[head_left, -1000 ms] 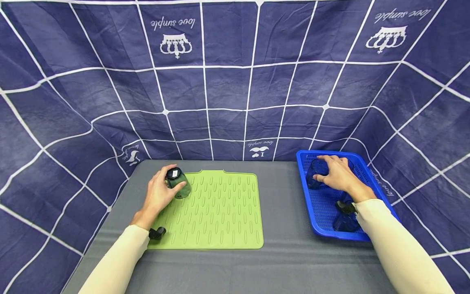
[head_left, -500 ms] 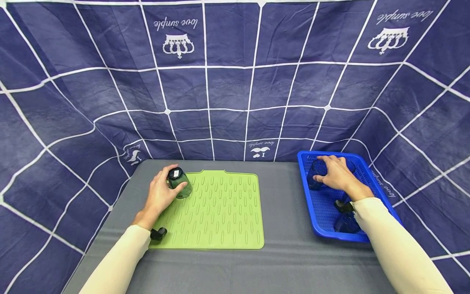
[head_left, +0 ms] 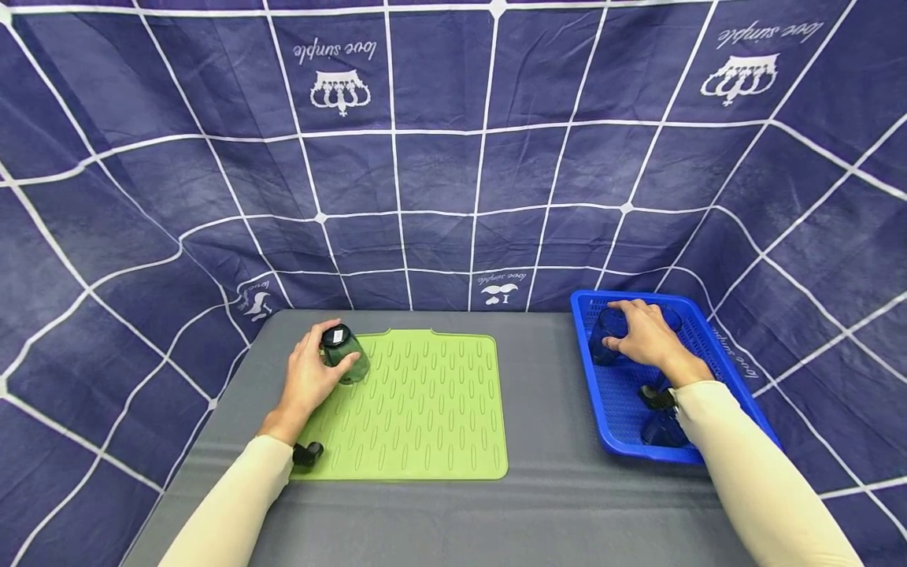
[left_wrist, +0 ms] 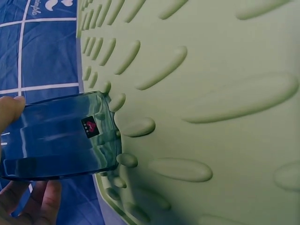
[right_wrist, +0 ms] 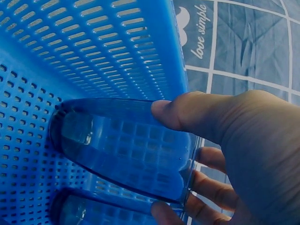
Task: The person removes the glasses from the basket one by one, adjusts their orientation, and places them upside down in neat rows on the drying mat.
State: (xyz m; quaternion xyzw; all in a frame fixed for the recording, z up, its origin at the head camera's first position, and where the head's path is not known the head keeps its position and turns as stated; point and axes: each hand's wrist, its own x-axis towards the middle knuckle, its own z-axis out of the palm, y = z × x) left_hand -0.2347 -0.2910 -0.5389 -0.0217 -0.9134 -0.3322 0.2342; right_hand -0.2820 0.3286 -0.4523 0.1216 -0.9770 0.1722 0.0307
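Note:
My left hand [head_left: 309, 376] grips a clear greenish drinking glass [head_left: 352, 365] at the back left corner of the green mat [head_left: 425, 409]. In the left wrist view, the glass [left_wrist: 61, 136] stands with one end against the mat's raised ribs, a small dark label with a red mark near that end. Over at the blue basket, my right hand [head_left: 648, 337] holds another clear glass [head_left: 602, 352] near its rim. The right wrist view shows thumb and fingers on either side of this glass [right_wrist: 126, 145], its base low in the basket. Part of it is behind the hand.
The slotted blue plastic basket [head_left: 602, 421] stands at the right on the grey table [head_left: 546, 394]. Another glass [right_wrist: 89, 208] stands beside the held one, and a further glass [head_left: 660, 431] is near the basket's front, partly behind the right wrist. A blue curtain [head_left: 439, 173] surrounds the table.

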